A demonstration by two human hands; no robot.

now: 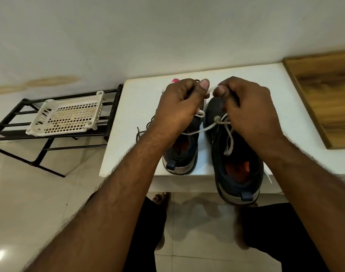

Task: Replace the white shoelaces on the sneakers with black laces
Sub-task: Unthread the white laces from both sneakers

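Observation:
Two dark sneakers stand on a white table (pixel 140 107), heels toward me. The right sneaker (pixel 236 169) is nearer, its heel overhanging the table's front edge, and a white lace (pixel 205 128) trails loosely across its tongue. Above its toe, my left hand (pixel 179 107) and my right hand (pixel 248 110) each pinch a part of the white lace, which is stretched between the thumbs. The left sneaker (pixel 180 154) lies partly under my left wrist. A black lace (pixel 143 131) lies on the table left of that shoe.
A black metal rack (pixel 55 134) stands on the tiled floor to the left, carrying a white perforated plastic basket (pixel 69 116). A wooden board (pixel 328 99) lies at the right. Something pink (pixel 175 81) peeks out behind my left hand. My bare feet show under the table.

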